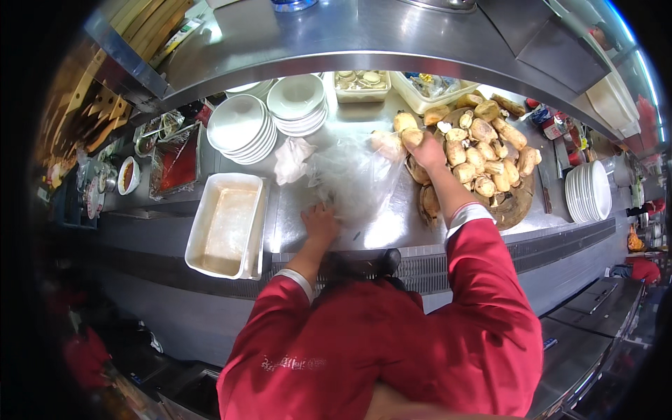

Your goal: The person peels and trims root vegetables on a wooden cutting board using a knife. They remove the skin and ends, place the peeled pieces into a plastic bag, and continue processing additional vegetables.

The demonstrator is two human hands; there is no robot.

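Observation:
My right hand (428, 151) grips a peeled lotus root piece (412, 137) at the left side of a heap of such pieces (480, 152). The heap lies on a round wooden chopping block (512, 207). Just left of that hand a clear plastic bag (352, 178) is spread on the steel counter, with pale pieces (387, 144) showing at its upper right end. At the bag's near left edge, my left hand (321, 224) lies low over the counter, fingers spread. Its thumb side is against the plastic, and whether it pinches the bag is unclear.
Left of the bag are a crumpled white cloth (294, 160), stacked white bowls (239, 128) and an off-white plastic tub (226, 226) at the counter's front edge. A knife (546, 189) and stacked plates (588, 191) lie right of the block. A steel shelf (336, 39) overhangs the back.

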